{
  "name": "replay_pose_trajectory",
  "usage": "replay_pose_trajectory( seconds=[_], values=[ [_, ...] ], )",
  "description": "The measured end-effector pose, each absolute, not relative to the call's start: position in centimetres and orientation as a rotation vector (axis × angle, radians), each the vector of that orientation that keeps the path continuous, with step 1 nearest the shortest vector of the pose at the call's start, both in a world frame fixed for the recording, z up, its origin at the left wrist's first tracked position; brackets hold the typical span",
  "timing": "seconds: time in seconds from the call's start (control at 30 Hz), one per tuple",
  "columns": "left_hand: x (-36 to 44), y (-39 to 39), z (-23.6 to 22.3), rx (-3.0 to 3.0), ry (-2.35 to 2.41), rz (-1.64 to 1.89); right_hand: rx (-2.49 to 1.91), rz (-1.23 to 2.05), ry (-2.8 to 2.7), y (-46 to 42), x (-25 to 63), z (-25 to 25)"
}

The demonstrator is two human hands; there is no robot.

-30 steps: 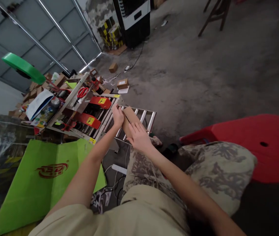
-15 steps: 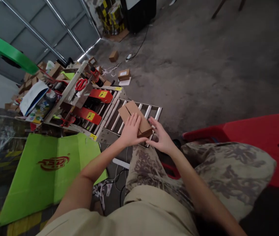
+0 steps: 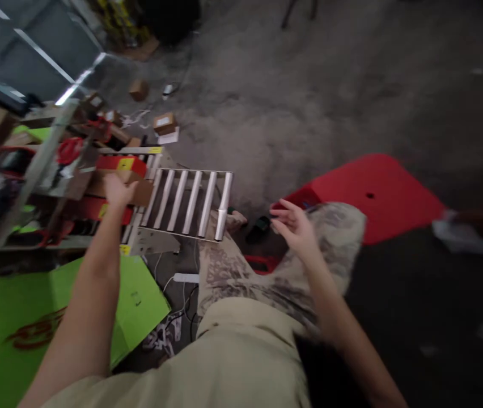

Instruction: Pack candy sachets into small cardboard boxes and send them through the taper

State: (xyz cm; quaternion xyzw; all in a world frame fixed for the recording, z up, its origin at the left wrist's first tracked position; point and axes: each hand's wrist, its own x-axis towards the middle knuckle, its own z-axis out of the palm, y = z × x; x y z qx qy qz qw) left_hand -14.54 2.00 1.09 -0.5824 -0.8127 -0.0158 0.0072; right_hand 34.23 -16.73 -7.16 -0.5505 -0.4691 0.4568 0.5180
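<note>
My left hand is stretched out over a brown cardboard box, touching its top, with the thumb apart from the fingers. That box lies between the red side guides of a carton-sealing machine. Part of it is hidden by my hand, and the picture is blurred there. Above my lap, my right hand hangs in the air with fingers apart and nothing in them. Between my hands is a short roller conveyor of metal rollers, joined to the machine.
A red plastic stool or bench stands at right. Green printed cardboard lies at lower left. Small boxes sit on the floor beyond the machine. A white power strip with cables lies below the rollers. Red scissors rest on the machine.
The box has moved left off the rollers into the machine, under my left hand. My right hand has come away from the box to the right. The view has swung right.
</note>
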Motion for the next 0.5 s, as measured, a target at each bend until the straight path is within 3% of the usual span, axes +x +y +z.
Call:
replay_pose_trajectory(
  seconds=[0.1, 0.3, 0.5],
  values=[
    [-11.9, 1.2, -1.4, -1.67, -2.441, -0.233, -1.406, 0.954, -1.161, -18.9, 36.8, -6.2],
    [5.3, -6.7, -10.0, -2.568, -2.128, -0.442, -1.724, 0.423, -1.167, -24.2, 44.8, -2.9],
    [19.1, -10.3, -9.7, -2.964, -1.876, -0.838, -2.26, -0.178, -0.999, -35.2, 51.9, 3.7]
  ],
)
